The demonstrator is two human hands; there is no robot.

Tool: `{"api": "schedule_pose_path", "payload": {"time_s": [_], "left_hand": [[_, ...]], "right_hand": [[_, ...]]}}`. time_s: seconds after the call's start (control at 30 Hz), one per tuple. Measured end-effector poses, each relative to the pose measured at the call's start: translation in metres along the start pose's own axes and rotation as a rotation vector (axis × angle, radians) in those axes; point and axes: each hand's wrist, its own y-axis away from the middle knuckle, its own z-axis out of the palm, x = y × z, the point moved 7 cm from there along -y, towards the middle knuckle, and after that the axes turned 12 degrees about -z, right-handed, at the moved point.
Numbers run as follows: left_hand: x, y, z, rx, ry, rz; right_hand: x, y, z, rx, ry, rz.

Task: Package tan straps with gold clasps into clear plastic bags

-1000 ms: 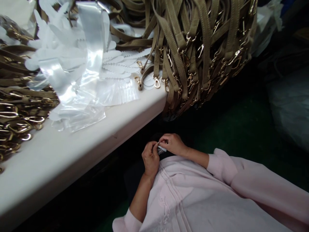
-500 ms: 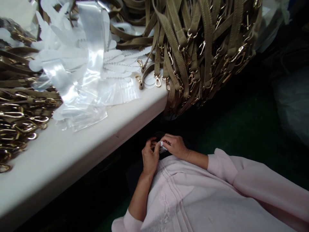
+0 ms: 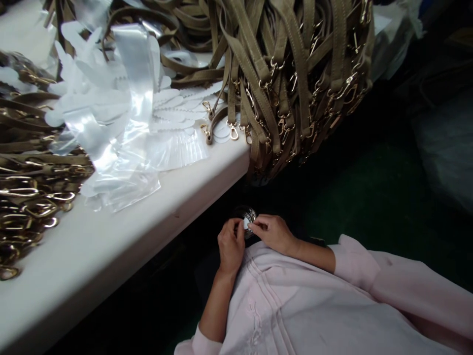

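Below the table edge, over my lap, my left hand (image 3: 230, 245) and my right hand (image 3: 274, 232) meet with fingertips pinched together. Between them sits a small clear plastic piece (image 3: 247, 218) that glints; both hands grip it. I cannot make out what is inside it. Pink sleeves cover both forearms.
A white table (image 3: 111, 236) runs diagonally across the left. On it lie clear plastic bags (image 3: 125, 123), a heap of gold metal clasps and straps (image 3: 29, 192) at the left, and a big bundle of olive straps with gold hooks (image 3: 291, 84) hanging over the corner. Dark floor lies to the right.
The view has shifted slightly, so the table sits lower. My fingers have reworked their pinch on the small plastic piece, which now shows more above my fingertips.
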Motion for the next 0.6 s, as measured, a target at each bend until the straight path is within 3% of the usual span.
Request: {"api": "schedule_pose_path", "payload": {"time_s": [0.1,0.27,0.47,0.6], "left_hand": [[0.003,0.001,0.0,-0.007,0.025,0.014],[0.002,0.003,-0.002,0.022,0.108,-0.028],[-0.023,-0.001,0.011,0.073,0.329,-0.244],[-0.035,-0.01,0.01,0.104,0.407,-0.3]], "right_hand": [[0.012,-0.001,0.008,-0.035,-0.07,0.139],[0.019,-0.01,0.02,-0.045,-0.043,0.171],[0.013,-0.009,0.02,-0.015,0.02,0.173],[0.012,-0.005,0.015,0.005,0.066,0.169]]}}
